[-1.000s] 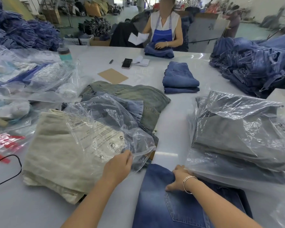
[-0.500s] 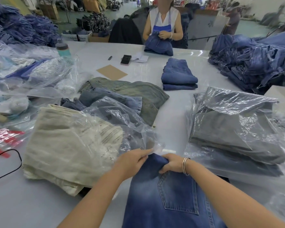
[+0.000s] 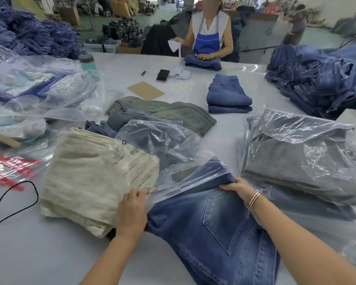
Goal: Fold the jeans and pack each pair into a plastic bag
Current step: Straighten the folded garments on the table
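Where both hands (image 3: 132,210) pinch, folded blue jeans (image 3: 210,221) partly inside clear plastic bag (image 3: 173,153)

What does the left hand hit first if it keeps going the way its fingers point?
The left hand points up and slightly right, pinching the plastic bag mouth. Straight on it would likely meet the bag where it overlaps the cream folded jeans; depth is unclear.

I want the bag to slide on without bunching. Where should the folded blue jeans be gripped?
Probably at the two far corners of the folded blue jeans, coming from the near side. That folded edge already sits inside the plastic bag mouth; the right hand pinches one corner there, and the left hand holds the bag's edge.
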The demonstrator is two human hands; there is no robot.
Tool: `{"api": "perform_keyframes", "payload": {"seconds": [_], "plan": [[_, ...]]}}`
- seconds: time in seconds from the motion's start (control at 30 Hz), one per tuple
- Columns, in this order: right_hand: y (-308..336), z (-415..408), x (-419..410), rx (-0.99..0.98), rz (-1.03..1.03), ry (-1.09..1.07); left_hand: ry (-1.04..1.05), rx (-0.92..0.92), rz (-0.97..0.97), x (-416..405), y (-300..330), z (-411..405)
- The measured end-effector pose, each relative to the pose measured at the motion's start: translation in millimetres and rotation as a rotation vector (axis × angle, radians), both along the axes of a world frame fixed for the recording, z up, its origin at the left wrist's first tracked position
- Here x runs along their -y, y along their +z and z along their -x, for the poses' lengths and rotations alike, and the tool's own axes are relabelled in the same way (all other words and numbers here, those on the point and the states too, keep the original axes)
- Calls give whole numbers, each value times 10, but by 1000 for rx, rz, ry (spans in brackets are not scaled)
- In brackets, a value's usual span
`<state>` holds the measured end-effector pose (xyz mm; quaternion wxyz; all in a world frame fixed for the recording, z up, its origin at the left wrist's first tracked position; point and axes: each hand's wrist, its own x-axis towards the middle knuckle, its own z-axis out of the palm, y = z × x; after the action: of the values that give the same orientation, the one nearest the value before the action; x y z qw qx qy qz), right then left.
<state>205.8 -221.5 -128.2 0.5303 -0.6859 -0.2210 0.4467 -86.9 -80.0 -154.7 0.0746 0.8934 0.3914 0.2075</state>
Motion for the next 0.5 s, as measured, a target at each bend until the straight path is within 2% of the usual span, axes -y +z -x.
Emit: {"api": "perform_keyframes", "payload": {"seconds": [0.13, 0.23, 0.3, 0.37, 0.43, 0.5], "plan": [[-28, -85, 84, -87, -81, -173, 15, -8, 31, 54, -6, 83], [-69, -75, 71, -88, -95, -283, -94, 157, 103, 233, -2, 79], [-104, -42, 29, -15, -68, -346, -204, 254, 168, 339, 0, 72], [-129, 12, -40, 119, -39, -389, -276, 266, 132, 397, 55, 55], [-140, 82, -112, 226, -15, -374, -268, 301, 102, 420, 113, 19], [-132, 124, -149, 236, -2, -365, -266, 298, 103, 442, 131, -27]]}}
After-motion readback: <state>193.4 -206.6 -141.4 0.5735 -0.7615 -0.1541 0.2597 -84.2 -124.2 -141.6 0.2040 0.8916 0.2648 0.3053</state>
